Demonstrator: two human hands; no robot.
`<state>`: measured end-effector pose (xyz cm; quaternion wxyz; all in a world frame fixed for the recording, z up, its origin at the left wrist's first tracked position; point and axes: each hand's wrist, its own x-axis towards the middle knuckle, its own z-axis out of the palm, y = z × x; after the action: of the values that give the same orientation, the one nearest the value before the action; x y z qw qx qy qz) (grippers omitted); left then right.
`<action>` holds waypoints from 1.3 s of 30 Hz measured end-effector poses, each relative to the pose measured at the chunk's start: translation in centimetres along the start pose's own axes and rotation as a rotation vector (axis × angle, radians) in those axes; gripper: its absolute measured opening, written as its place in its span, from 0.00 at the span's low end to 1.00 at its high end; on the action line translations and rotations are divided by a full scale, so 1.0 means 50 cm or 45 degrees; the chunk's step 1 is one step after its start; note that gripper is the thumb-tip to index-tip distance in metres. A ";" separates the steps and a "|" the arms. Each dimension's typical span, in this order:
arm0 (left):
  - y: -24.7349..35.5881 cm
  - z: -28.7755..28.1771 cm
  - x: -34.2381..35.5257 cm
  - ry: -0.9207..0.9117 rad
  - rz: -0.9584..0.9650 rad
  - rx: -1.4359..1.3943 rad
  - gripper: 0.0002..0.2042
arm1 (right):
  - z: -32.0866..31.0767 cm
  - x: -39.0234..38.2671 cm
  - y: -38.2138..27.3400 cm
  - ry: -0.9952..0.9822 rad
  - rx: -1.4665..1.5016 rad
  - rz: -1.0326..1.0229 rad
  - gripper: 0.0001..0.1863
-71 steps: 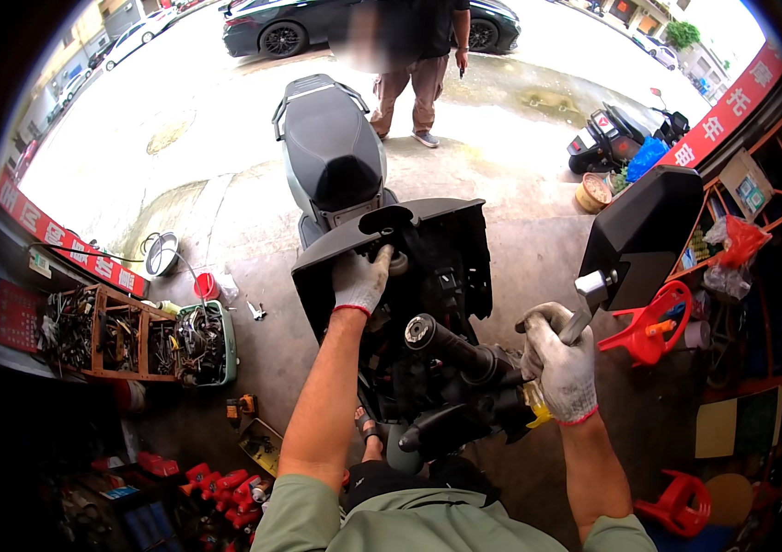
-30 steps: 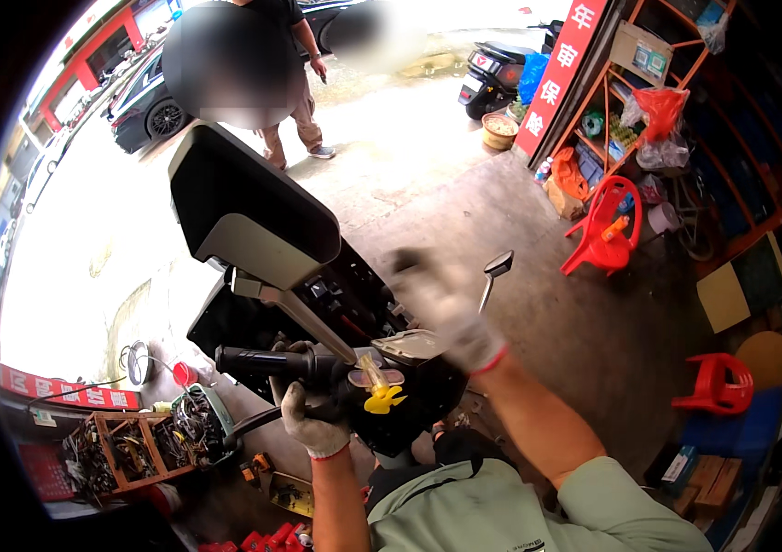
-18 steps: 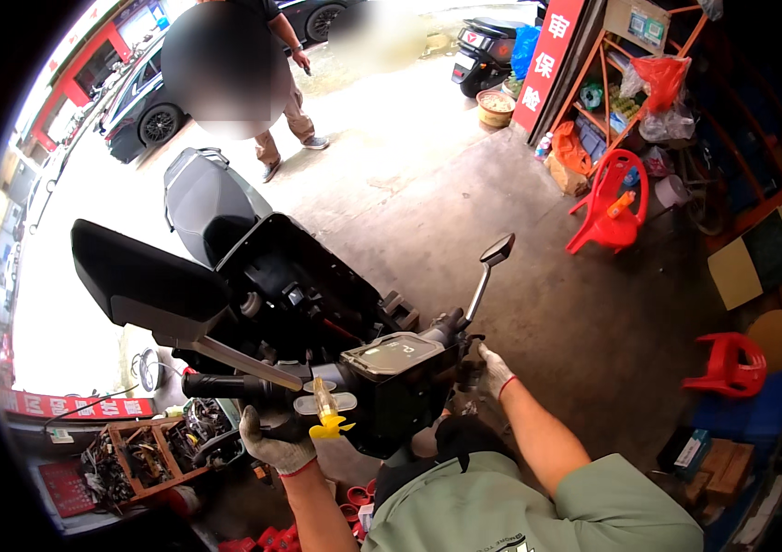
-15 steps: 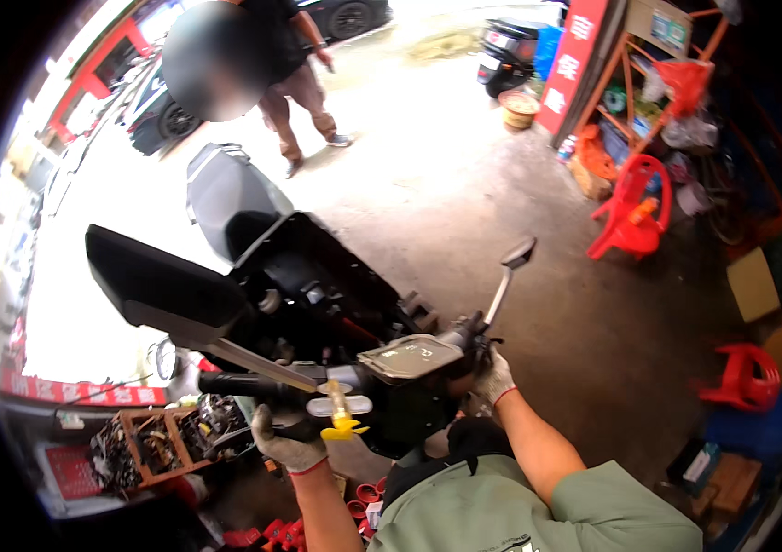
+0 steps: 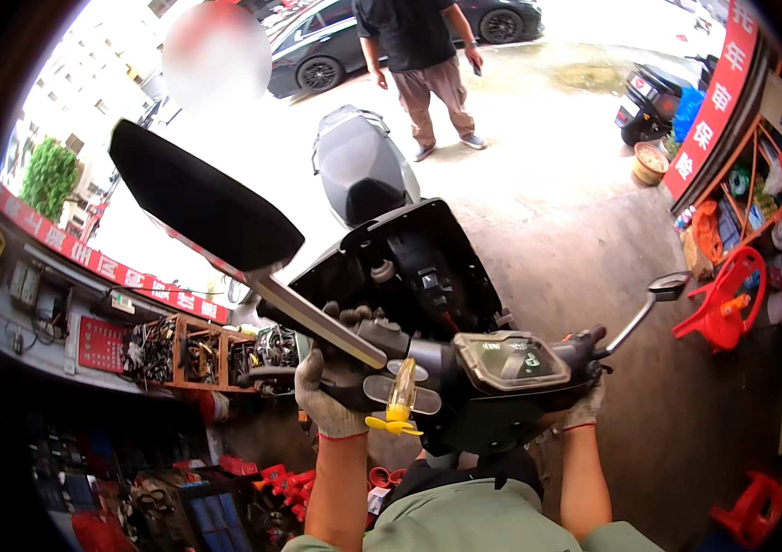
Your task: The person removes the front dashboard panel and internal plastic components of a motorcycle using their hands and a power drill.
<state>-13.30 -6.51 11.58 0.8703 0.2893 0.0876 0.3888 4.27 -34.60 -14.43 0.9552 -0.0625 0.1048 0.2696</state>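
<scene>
I stand at the front of a scooter, its dashboard display [image 5: 512, 361] facing up and the left mirror [image 5: 202, 198] large in the foreground. My left hand [image 5: 328, 396], in a pale knitted glove with greyish fingers, is closed round the left handlebar grip. At the other end, my gloved right hand [image 5: 584, 403] is wrapped about the right grip, partly hidden by the bar. Beside the left hand, a small yellow propeller ornament [image 5: 400, 405] is fixed to the bar. Beyond the display lies a dark open body cavity [image 5: 418, 267], then the grey seat [image 5: 363, 170]. The right mirror [image 5: 669, 286] sticks out on its stem.
A person in dark clothes [image 5: 428, 74] stands beyond the seat, near a black car [image 5: 326, 55]. At right are a red plastic chair [image 5: 722, 299] and a cluttered rack [image 5: 759, 184]. Wooden parts bins [image 5: 197, 354] and red items [image 5: 285, 483] lie at left.
The view has swung left, so the scooter and the person sit farther right in the picture. My left hand's fingers now show over the grip. The right hand stays at its end of the bar.
</scene>
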 end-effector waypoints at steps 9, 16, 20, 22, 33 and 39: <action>0.129 0.018 0.131 -0.159 -0.015 -0.114 0.28 | 0.242 0.045 0.021 -0.261 -0.104 -0.082 0.27; 0.250 -0.040 0.313 -0.178 -0.091 -0.219 0.23 | 0.345 0.059 0.109 -0.246 -0.147 -0.057 0.21; 0.299 -0.054 0.412 -0.188 -0.152 -0.325 0.20 | 0.445 0.038 0.175 -0.234 -0.346 -0.138 0.23; 0.327 -0.053 0.433 -0.198 -0.171 -0.390 0.17 | 0.494 0.025 0.229 0.045 -0.487 -0.344 0.24; 0.338 -0.166 0.599 -0.031 -0.130 -0.490 0.15 | 0.521 0.049 0.272 -0.340 -0.420 0.038 0.23; 0.347 -0.200 0.624 -0.237 -0.158 -0.587 0.19 | 0.532 0.079 0.232 -0.007 -0.771 -0.303 0.19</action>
<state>-6.66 29.76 15.59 0.9399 0.1117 -0.0662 0.3159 5.84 -18.10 9.72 0.9183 -0.3548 0.0091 0.1752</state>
